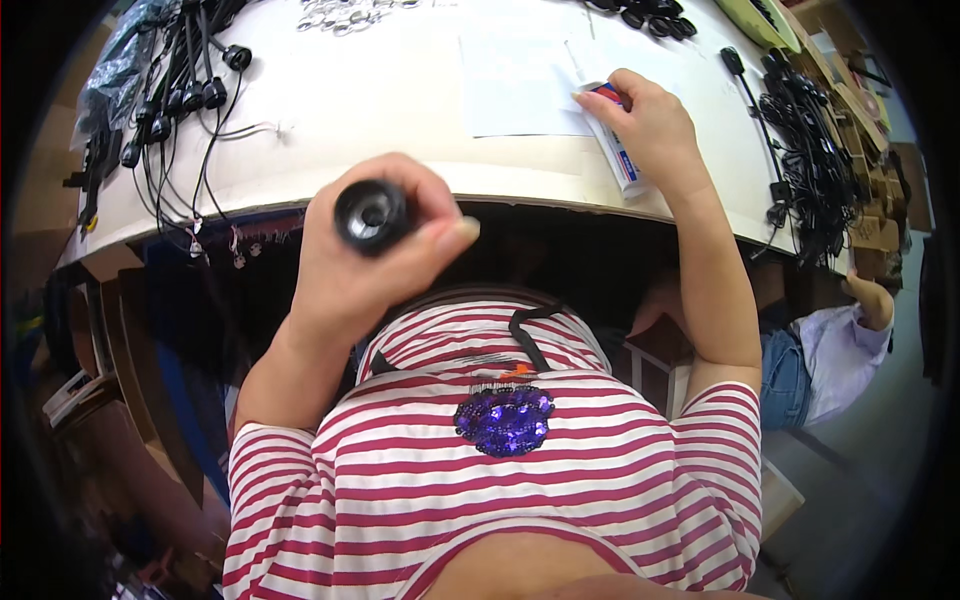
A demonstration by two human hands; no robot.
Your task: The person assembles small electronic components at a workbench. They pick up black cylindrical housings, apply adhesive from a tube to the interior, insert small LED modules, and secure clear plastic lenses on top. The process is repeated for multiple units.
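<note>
My left hand (pixel 345 275) is closed around a black cylindrical part (pixel 368 222), held up in front of the table's near edge. Its hollow round end faces up, with a smaller ring inside. Over the table to the right, my right hand (pixel 655 130) grips a white glue tube (pixel 627 172) with a blue and red label. The tube's narrow nozzle (pixel 577 55) points away from me, above a white paper sheet (pixel 515 95). My fingers hide part of the tube's middle.
Black cables with round sockets (pixel 190 95) lie at the table's left, wires trailing over the edge. More black cables (pixel 815 150) are heaped at the right. Clear rings (pixel 345 14) and black caps (pixel 655 15) sit at the back. Another person (pixel 840 350) is close by on the right.
</note>
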